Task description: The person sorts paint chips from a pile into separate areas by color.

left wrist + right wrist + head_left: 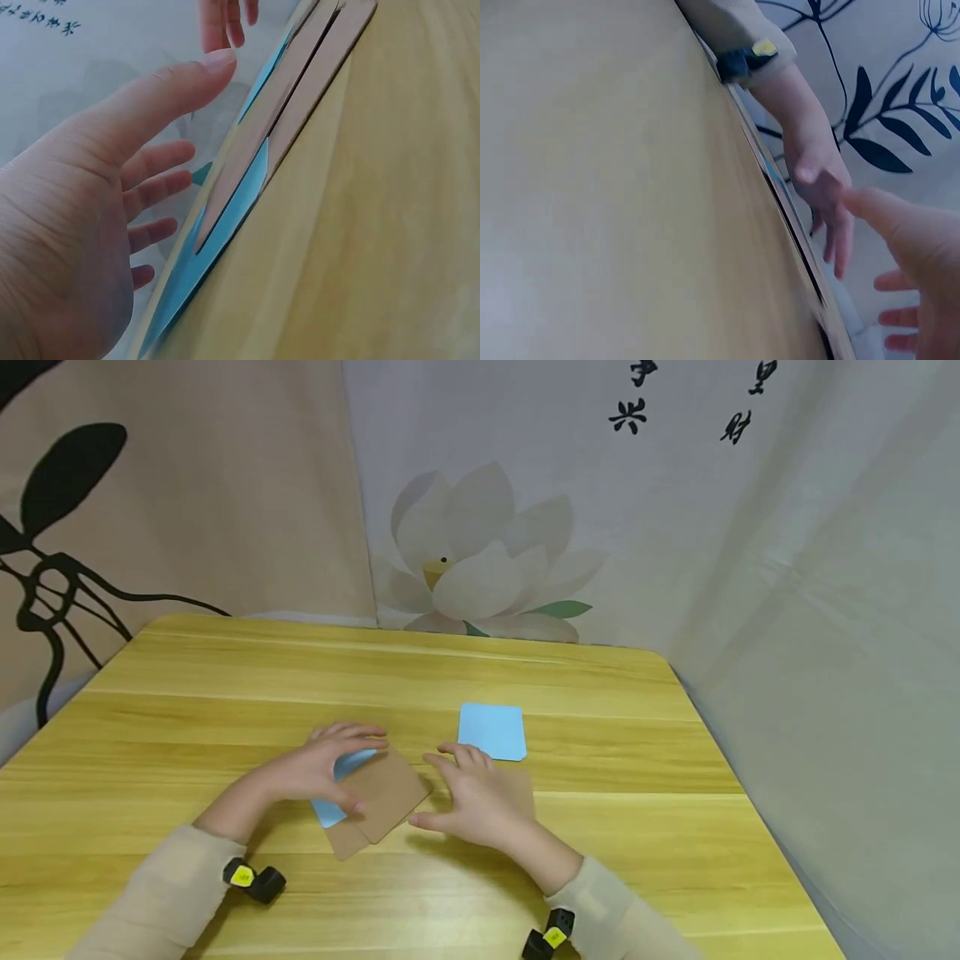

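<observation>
Brown square cards [393, 789] overlap at odd angles on the table, with blue cards [225, 214] among them. My left hand [341, 767] hovers over the left side of this loose pile. In the left wrist view its thumb and fingers are spread apart, holding nothing. To the right, my right hand [480, 802] reaches over another brown card [522, 789] and partly hides it. Its fingers are extended, and nothing shows between them in the right wrist view. Just beyond that hand lies a blue square card [492, 732], which seems to have another beneath it.
The cards lie on a yellow wood-grain table [637, 852]. A curtain [480, 443] with a lotus print and dark characters hangs behind its far edge. Each sleeve bears a small black device, the left one [255, 881] close to the table.
</observation>
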The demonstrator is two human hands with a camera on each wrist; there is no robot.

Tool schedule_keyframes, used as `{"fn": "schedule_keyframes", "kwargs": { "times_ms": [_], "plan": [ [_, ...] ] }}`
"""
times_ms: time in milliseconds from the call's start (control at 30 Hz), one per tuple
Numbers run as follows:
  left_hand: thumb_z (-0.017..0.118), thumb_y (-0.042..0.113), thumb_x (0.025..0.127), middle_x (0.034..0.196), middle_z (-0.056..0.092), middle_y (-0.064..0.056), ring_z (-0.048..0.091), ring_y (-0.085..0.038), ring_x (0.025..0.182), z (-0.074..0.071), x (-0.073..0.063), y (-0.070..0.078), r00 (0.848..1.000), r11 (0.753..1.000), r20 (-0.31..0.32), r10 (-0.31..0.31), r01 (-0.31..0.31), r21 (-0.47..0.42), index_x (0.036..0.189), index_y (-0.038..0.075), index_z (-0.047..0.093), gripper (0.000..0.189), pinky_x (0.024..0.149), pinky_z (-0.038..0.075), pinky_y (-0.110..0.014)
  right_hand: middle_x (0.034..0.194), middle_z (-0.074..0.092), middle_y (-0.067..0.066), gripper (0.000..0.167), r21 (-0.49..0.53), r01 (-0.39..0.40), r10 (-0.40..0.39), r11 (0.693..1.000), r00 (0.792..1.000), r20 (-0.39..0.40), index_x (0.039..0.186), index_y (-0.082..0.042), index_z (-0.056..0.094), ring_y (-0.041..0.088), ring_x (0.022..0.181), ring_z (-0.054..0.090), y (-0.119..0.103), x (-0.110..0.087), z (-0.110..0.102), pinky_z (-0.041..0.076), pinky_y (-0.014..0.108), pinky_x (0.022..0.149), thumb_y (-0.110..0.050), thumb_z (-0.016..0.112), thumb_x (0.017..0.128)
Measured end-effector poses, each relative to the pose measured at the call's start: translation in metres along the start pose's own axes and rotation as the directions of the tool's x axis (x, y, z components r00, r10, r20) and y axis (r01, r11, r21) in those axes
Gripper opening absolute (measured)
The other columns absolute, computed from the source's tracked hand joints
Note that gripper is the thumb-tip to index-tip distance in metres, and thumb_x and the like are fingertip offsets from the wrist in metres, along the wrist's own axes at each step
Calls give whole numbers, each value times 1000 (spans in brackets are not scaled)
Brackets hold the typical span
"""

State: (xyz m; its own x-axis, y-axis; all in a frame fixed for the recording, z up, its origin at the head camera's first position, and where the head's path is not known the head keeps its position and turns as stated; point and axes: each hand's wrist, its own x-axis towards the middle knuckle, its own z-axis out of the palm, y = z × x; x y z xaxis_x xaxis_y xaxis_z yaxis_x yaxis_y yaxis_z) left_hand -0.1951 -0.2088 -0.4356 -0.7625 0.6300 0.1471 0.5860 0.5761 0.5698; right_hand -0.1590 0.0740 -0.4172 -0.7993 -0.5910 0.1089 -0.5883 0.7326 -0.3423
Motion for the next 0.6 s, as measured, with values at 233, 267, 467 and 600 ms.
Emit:
{"fn": "schedule_keyframes", "kwargs": {
  "times_ms": [233, 267, 467, 600],
  "plan": [
    [82, 56, 63, 148, 37, -11, 24, -39, 135, 3, 0, 0, 999, 999, 33, 31, -30, -17, 139, 11, 51, 93, 98, 15, -67, 140, 42, 11, 79, -3, -32, 31, 999, 998, -57, 138, -13, 51, 30, 129, 37, -20, -5, 11, 29, 48, 104, -62, 67, 78],
    [82, 56, 64, 148, 37, -11, 25, -39, 135, 3, 0, 0, 999, 999, 36, 37, -36, -16, 139, 10, 51, 93, 98, 15, -67, 140, 42, 11, 79, -5, -41, 41, 999, 998, -57, 138, -12, 51, 30, 129, 37, -22, -6, 13, 29, 48, 104, -62, 66, 78],
    [82, 53, 65, 148, 37, -14, 25, -42, 134, 3, -1, 0, 997, 998, 50, 60, -58, -30, 139, 8, 51, 92, 99, 13, -68, 140, 43, 11, 82, -43, -98, 95, 994, 993, -62, 138, -13, 51, 31, 128, 37, -35, -9, 24, 31, 49, 103, -67, 64, 77],
    [82, 53, 66, 149, 36, -14, 25, -42, 135, 4, -1, 0, 997, 998, 54, 58, -56, -25, 139, 8, 51, 92, 99, 13, -68, 139, 44, 11, 83, -84, -136, 131, 987, 989, -66, 136, -12, 52, 31, 127, 38, -43, -10, 29, 31, 49, 103, -68, 64, 76]
  ]
}}
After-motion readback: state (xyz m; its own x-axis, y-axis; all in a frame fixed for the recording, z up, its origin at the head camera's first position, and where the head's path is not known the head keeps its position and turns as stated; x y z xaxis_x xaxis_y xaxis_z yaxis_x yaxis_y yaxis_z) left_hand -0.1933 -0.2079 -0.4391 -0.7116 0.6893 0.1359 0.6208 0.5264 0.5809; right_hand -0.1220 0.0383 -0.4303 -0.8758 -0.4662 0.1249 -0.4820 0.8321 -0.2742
